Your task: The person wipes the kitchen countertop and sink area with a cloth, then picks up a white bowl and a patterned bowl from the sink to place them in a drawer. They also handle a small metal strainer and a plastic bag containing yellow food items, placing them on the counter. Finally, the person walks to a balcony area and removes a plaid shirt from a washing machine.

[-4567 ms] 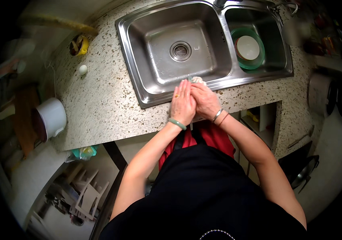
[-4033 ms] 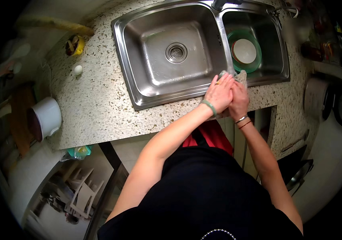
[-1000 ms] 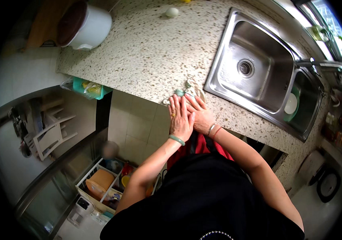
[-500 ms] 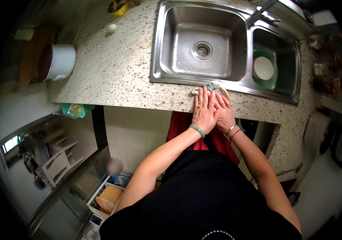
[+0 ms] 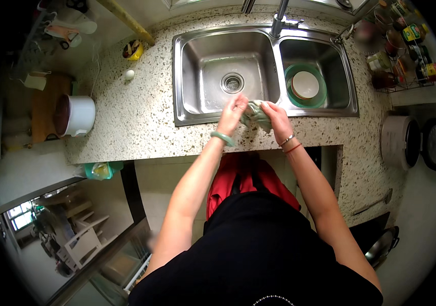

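Table (image 5: 136, 117): pale stone-like top with brown speckles, seen from the head, its front edge running before the person's body.
Sink (image 5: 178, 86): steel, two basins, set into the table; the larger basin on the left shows a round drain (image 5: 232, 82).
Tap (image 5: 277, 24): dark, rising behind the divider between the basins.
Right basin (image 5: 325, 51): holds a green bowl (image 5: 321, 93) with a round white dish (image 5: 306, 84) inside it.
Cloth (image 5: 257, 114): greyish green, crumpled, raised between the two hands above the sink's near rim; whether it touches the steel is unclear.
Right hand (image 5: 280, 122): gripping the cloth at its right side, thumb uppermost; a silver bracelet (image 5: 286, 139) and a red cord (image 5: 294, 148) circle the wrist.
Left hand (image 5: 230, 117): fingers curled just beside the cloth's left edge, blurred, so I cannot tell whether they pinch it; a green bangle (image 5: 222, 138) is on the wrist.
Left end: white egg (image 5: 129, 75) near a yellow cup (image 5: 135, 50); farther left, a white pot (image 5: 81, 116) with a dark red lid (image 5: 62, 116).
Right end: jars (image 5: 411, 33) on a wire rack, and below them a rice cooker (image 5: 395, 143) with its lid swung open.
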`<state>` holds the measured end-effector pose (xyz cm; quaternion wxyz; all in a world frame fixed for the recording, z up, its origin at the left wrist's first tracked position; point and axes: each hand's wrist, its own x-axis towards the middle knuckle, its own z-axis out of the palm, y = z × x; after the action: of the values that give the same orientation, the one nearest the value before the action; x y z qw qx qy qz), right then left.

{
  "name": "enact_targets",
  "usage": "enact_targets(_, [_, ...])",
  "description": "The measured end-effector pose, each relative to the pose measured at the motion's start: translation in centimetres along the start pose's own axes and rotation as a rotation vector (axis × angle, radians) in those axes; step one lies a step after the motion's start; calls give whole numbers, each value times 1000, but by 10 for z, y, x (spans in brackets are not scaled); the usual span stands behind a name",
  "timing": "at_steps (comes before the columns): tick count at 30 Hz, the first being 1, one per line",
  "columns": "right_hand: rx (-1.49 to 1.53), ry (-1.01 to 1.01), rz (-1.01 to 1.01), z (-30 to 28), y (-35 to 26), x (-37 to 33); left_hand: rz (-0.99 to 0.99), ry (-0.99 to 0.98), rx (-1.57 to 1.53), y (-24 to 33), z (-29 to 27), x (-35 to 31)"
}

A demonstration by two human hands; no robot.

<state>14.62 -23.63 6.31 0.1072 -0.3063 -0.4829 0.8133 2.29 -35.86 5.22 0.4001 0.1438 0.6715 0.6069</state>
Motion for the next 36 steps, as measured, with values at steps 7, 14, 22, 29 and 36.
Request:
enact_targets(7, [-61, 34, -123, 28, -32, 24, -16, -5, -309, 50, -48, -8])
enact_targets(14, [-227, 91, -92, 43, -15, 33, 63, 121, -374, 76, -68, 3])
enact_targets(22, [-311, -142, -251, 79, -50, 29, 681, -44, 908, 116, -79, -1])
enact_targets(29, [-178, -209, -280, 83, -56, 39, 509, -28, 703, 130, -108, 9])
enact_targets(36, [-712, -112, -564, 80, -52, 36, 164, -282, 307, 141, -123, 28])
